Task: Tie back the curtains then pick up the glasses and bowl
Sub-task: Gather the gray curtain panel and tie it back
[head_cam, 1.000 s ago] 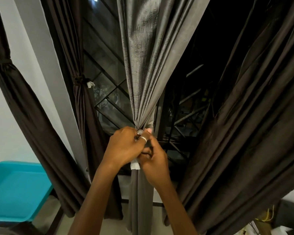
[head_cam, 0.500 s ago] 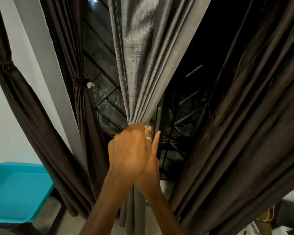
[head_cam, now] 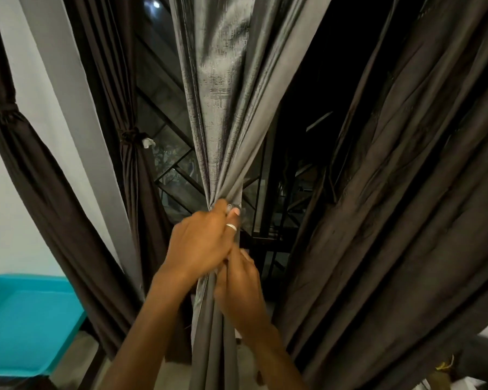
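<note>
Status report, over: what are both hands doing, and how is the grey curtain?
Left hand grips grey curtain at its gather; right hand grips it just below. Whether tied: hidden by hands. Nothing blocks the hands.

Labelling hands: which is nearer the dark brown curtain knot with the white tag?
Left. The left hand grips the grey curtain below and right of the dark knot; the right hand grips it lower, farther right.

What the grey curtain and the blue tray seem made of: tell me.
The grey curtain looks like woven fabric, maybe a satin-like synthetic: slubbed sheen, soft folds. The blue tray is likely moulded plastic: smooth, uniform colour, rounded rim.
</note>
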Demonstrator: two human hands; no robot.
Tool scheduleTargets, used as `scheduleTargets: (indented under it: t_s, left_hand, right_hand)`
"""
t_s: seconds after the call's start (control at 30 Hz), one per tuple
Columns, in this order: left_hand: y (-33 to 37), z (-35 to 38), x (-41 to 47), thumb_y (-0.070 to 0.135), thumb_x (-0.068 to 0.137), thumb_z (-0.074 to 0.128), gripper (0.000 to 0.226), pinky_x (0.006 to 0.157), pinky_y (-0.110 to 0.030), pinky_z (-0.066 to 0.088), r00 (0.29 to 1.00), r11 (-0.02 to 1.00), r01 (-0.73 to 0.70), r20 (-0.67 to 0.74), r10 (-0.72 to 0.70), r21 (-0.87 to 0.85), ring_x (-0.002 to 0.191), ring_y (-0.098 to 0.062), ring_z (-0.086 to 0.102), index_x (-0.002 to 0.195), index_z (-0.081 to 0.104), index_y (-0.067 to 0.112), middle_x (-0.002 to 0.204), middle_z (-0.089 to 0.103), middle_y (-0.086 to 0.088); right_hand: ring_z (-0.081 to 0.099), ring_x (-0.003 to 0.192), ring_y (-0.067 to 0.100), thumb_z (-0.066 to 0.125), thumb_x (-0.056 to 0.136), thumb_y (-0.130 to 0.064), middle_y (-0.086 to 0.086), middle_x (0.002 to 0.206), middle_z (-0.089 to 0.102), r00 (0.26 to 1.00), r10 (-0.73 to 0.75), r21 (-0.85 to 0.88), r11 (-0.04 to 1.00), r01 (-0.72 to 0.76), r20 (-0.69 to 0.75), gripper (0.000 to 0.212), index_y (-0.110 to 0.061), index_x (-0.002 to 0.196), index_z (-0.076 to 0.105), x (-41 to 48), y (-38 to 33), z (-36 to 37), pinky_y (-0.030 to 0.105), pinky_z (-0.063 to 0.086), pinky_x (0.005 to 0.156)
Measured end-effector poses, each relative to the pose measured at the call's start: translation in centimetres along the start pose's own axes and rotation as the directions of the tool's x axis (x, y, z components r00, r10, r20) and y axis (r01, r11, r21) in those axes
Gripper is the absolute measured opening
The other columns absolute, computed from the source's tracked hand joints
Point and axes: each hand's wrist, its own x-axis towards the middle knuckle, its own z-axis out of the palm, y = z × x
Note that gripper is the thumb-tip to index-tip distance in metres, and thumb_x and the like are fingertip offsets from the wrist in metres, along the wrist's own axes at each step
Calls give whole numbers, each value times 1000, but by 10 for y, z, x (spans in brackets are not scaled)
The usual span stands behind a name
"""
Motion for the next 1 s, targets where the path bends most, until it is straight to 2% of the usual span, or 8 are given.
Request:
scheduleTargets:
  t_s: [0.07,0.17,0.27,0.47,0.63,0.73,0.83,1.0]
  left_hand:
    - [-14,-1,2,51,104,27,27,61,-38,45,999,999,-20,38,21,-25,71,-23,61,93,40,29,67,53,7]
    - [-29,1,4,53,103,27,29,65,-43,51,997,997,-41,62,46,-70,74,-24,63,95,41,29,71,59,4]
    - [-36,5,4,55,101,25,29,61,-41,49,996,994,-59,62,65,-96,69,-21,59,94,40,31,68,55,5]
    - [-39,15,-3,54,103,25,23,54,-35,38,994,984,-102,23,107,-147,64,-10,54,90,35,37,68,53,6]
    - [-44,26,-10,56,102,22,26,62,-38,49,996,971,-86,-23,83,-225,75,-12,58,99,41,39,85,57,8]
    - [-43,33,-10,57,103,20,35,68,-39,51,997,963,-74,-6,75,-258,82,-10,59,108,46,36,92,59,8]
    - [-38,38,-13,55,105,22,33,71,-38,52,997,947,-72,-7,74,-313,84,-5,58,106,48,34,92,59,9]
    - [-29,34,-17,47,106,29,29,73,-31,51,999,903,-40,-39,26,-428,85,-3,59,98,52,30,87,61,12]
  right_hand:
    - [63,103,17,32,97,-34,9,110,69,998,-58,60,996,58,-2,49,-4,118,64,3,-3,-11,30,52,92]
    - [62,112,10,48,100,-11,2,118,69,993,-109,53,992,111,-50,29,-11,124,64,7,3,-22,25,52,97]
    - [63,98,18,55,93,2,4,106,66,985,-168,-59,984,166,-31,23,-11,113,60,13,6,-36,34,55,83]
    - [60,68,16,59,97,-9,-3,93,62,949,-314,-311,901,302,11,18,-22,106,50,32,4,-67,33,52,57]
    - [68,68,6,68,96,-15,-7,96,63,994,-14,135,991,-1,104,9,-22,97,62,62,-3,-100,23,57,62]
    - [71,64,10,71,93,-8,-2,92,67,986,89,326,937,-130,138,9,-14,98,66,75,-11,-105,27,61,65]
    - [72,72,12,71,93,-3,3,92,67,988,102,457,878,-143,113,13,-15,97,66,82,-17,-98,20,57,66]
    - [74,82,16,72,93,-9,5,96,68,976,209,651,734,-194,56,24,-7,112,58,80,-17,-75,28,59,78]
